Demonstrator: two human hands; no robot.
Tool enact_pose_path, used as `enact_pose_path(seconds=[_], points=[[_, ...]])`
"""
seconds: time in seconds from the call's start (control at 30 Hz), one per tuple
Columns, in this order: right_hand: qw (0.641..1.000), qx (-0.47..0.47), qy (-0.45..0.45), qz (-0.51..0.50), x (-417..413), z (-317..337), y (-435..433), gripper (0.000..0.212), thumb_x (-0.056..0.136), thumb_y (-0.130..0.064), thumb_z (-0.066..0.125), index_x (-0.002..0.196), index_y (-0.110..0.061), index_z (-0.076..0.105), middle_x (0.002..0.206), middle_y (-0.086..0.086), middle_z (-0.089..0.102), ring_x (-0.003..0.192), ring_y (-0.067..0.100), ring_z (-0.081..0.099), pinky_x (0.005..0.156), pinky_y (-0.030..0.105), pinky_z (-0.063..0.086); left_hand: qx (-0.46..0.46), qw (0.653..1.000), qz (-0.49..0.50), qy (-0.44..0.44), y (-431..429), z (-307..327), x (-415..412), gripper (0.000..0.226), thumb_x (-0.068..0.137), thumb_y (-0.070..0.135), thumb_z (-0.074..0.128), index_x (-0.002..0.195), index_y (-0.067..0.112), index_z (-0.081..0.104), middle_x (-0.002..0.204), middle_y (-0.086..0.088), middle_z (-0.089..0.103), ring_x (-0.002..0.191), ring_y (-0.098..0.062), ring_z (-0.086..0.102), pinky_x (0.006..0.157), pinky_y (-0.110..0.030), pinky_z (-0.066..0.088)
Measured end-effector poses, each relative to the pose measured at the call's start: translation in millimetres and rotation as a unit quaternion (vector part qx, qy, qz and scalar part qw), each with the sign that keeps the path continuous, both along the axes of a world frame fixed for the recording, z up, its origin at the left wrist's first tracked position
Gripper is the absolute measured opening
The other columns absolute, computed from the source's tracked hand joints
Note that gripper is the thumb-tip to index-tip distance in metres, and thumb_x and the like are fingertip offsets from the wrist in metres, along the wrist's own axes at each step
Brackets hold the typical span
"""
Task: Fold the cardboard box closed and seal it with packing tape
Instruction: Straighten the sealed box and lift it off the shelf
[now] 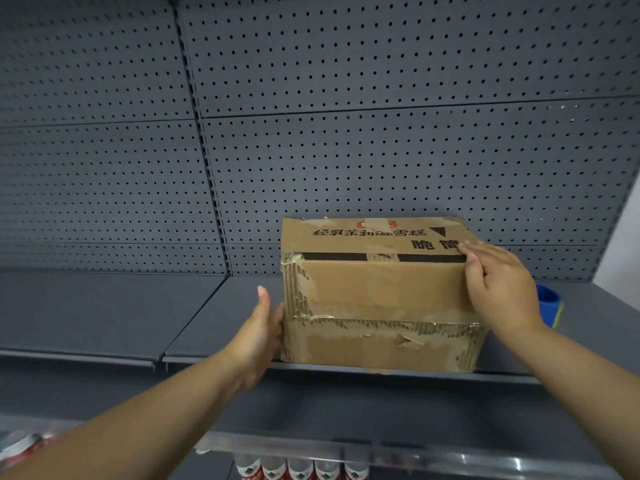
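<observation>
A worn brown cardboard box (377, 289) with black printed characters and old tape scraps stands on a grey shelf (114, 306). Its near flap is folded down over the front face. My left hand (263, 327) presses flat against the box's left side, fingers straight. My right hand (498, 282) lies over the box's upper right corner, fingers spread across the flap edge. Behind my right wrist a blue roll of packing tape (549, 299) sits on the shelf, partly hidden.
A grey perforated back panel (346, 133) rises behind the shelf. The shelf stretches away to the left of the box. Below it, several red-labelled bottles (298, 467) stand in a row, and red-and-white packages (24, 448) show at the lower left.
</observation>
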State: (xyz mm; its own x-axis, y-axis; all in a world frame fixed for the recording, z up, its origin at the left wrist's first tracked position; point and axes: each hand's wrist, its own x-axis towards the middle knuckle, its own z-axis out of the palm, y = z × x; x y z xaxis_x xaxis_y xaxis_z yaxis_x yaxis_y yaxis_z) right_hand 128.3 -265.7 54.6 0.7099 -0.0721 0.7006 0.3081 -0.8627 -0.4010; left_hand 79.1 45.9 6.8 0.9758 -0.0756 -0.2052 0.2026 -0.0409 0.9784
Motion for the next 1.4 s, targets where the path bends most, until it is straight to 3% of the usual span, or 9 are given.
enact_pose_path(seconds=[0.17, 0.37, 0.5, 0.6, 0.77, 0.9, 1.07, 1.2, 1.4], points=[[1.0, -0.013, 0.014, 0.001, -3.5, 1.3, -3.9, 0.06, 0.089, -0.038, 0.025, 0.12, -0.006, 0.066, 0.126, 0.011, 0.064, 0.126, 0.025, 0.052, 0.105, 0.027, 0.027, 0.008, 0.984, 0.171, -0.039, 4.3, 44.9, 22.1, 0.085, 0.08, 0.076, 0.008, 0.148, 0.025, 0.01, 0.157, -0.001, 0.008, 0.144, -0.022, 0.009, 0.114, -0.046, 0.005], [0.999, 0.0, 0.05, -0.006, -11.7, 13.1, -3.4, 0.036, 0.098, -0.016, 0.043, 0.129, -0.013, 0.058, 0.137, 0.009, 0.056, 0.135, 0.02, 0.043, 0.109, 0.029, 0.03, 0.044, 0.986, 0.127, -0.098, -20.5, 84.5, 56.2, 0.046, 0.096, 0.045, 0.036, 0.124, 0.014, 0.054, 0.117, -0.006, 0.064, 0.103, -0.022, 0.06, 0.093, -0.038, 0.046], [0.987, 0.059, 0.146, -0.023, -5.1, 31.8, -5.4, 0.036, 0.099, -0.024, 0.039, 0.129, -0.022, 0.059, 0.135, 0.004, 0.058, 0.129, 0.025, 0.048, 0.102, 0.036, 0.039, 0.047, 0.988, 0.112, -0.09, -22.4, 79.7, 65.0, 0.027, 0.1, 0.022, 0.033, 0.11, 0.011, 0.055, 0.101, -0.016, 0.059, 0.082, -0.025, 0.057, 0.069, -0.032, 0.046], [0.947, 0.248, 0.203, 0.023, 2.2, 55.2, -5.6, 0.035, 0.099, -0.034, 0.038, 0.107, -0.02, 0.069, 0.124, 0.006, 0.065, 0.116, 0.025, 0.056, 0.101, 0.039, 0.04, 0.029, 0.991, 0.103, -0.082, -20.3, 80.5, 64.0, 0.026, 0.1, 0.022, 0.033, 0.106, 0.012, 0.056, 0.101, -0.016, 0.059, 0.078, -0.024, 0.057, 0.067, -0.031, 0.047], [0.928, 0.06, 0.356, 0.091, 8.2, 58.7, 3.0, 0.054, 0.101, -0.043, 0.023, 0.151, -0.02, 0.021, 0.161, -0.003, 0.008, 0.148, 0.019, -0.004, 0.118, 0.041, 0.0, 0.006, 0.993, 0.104, -0.063, -24.2, 82.7, 58.8, 0.027, 0.1, 0.02, 0.035, 0.076, 0.024, 0.048, 0.082, -0.003, 0.057, 0.073, -0.019, 0.054, 0.065, -0.03, 0.043], [0.86, 0.221, 0.438, 0.142, 13.9, 79.0, -15.1, 0.054, 0.092, -0.061, 0.031, 0.123, -0.025, 0.057, 0.147, -0.003, 0.042, 0.137, 0.02, 0.034, 0.119, 0.041, 0.011, 0.016, 0.995, 0.089, -0.039, -21.3, 88.7, 56.8, 0.017, 0.099, 0.026, 0.038, 0.091, 0.024, 0.053, 0.081, 0.002, 0.059, 0.076, -0.015, 0.055, 0.068, -0.03, 0.043], [0.884, 0.231, 0.406, 0.003, 54.1, 91.8, -24.8, 0.073, 0.091, -0.062, 0.036, 0.143, -0.012, 0.038, 0.142, 0.019, 0.047, 0.127, 0.036, 0.047, 0.108, 0.049, 0.036, 0.024, 0.996, 0.088, 0.012, -4.2, 105.9, 74.8, 0.055, 0.091, 0.055, 0.039, 0.114, 0.01, 0.058, 0.111, -0.015, 0.064, 0.102, -0.03, 0.061, 0.079, -0.037, 0.048], [0.841, 0.246, 0.483, -0.003, 69.3, 83.3, -14.0, 0.05, 0.093, -0.05, 0.046, 0.1, -0.003, 0.061, 0.08, 0.011, 0.067, 0.068, 0.024, 0.065, 0.07, 0.035, 0.053, 0.049, 0.993, 0.096, 0.048, -11.6, 113.1, 90.1, 0.041, 0.093, 0.038, 0.049, 0.111, 0.002, 0.058, 0.083, -0.015, 0.069, 0.068, -0.027, 0.067, 0.055, -0.031, 0.052], [0.816, 0.323, 0.472, 0.083, 51.4, 92.4, -20.7, 0.028, 0.092, -0.027, 0.057, 0.103, -0.001, 0.06, 0.082, 0.013, 0.07, 0.07, 0.026, 0.067, 0.063, 0.035, 0.054, 0.075, 0.993, 0.082, 0.042, -10.5, 128.7, 78.1, 0.029, 0.093, 0.015, 0.048, 0.116, -0.002, 0.054, 0.086, -0.017, 0.063, 0.075, -0.028, 0.06, 0.059, -0.036, 0.046]])
